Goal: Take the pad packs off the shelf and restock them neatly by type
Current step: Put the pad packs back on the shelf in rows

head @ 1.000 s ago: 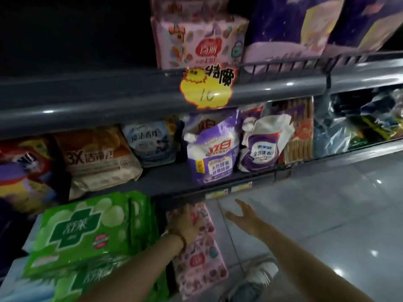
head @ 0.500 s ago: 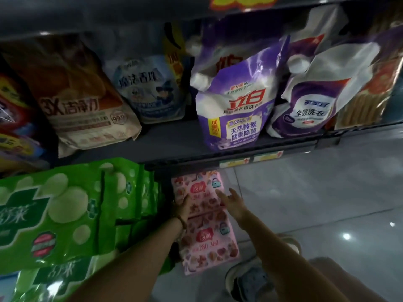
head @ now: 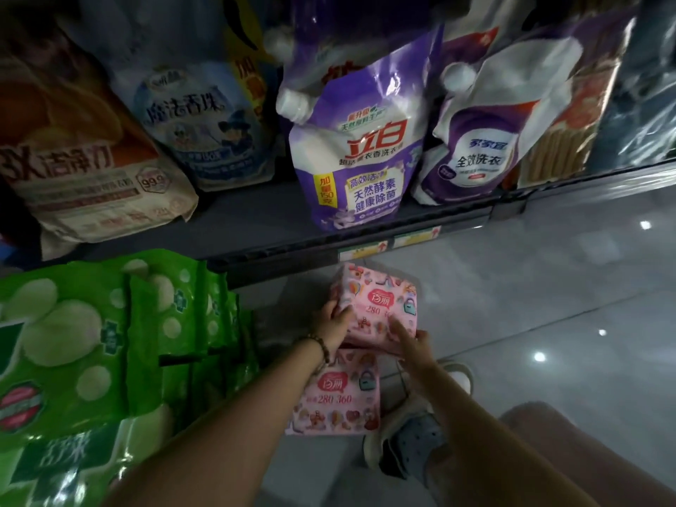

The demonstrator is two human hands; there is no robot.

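Observation:
A pink patterned pad pack (head: 376, 305) is held low in front of the shelf, above the floor. My left hand (head: 334, 323) grips its left side, and my right hand (head: 409, 340) holds its lower right corner. Below it a second pink pad pack (head: 338, 393) of the same print stands by the shelf base, partly hidden by my left wrist. Green pad packs (head: 91, 342) fill the lower shelf at the left.
The shelf (head: 256, 221) above carries detergent pouches: a purple-white one (head: 355, 155), another (head: 483, 140) to its right, and bags at the left. Grey tiled floor (head: 548, 305) lies to the right. My shoe (head: 413, 440) is under my right arm.
The view dropped from the upper shelves to the lower ones. Both hands closed in on the pink packs, and the upper pack now sits lifted and tilted between them.

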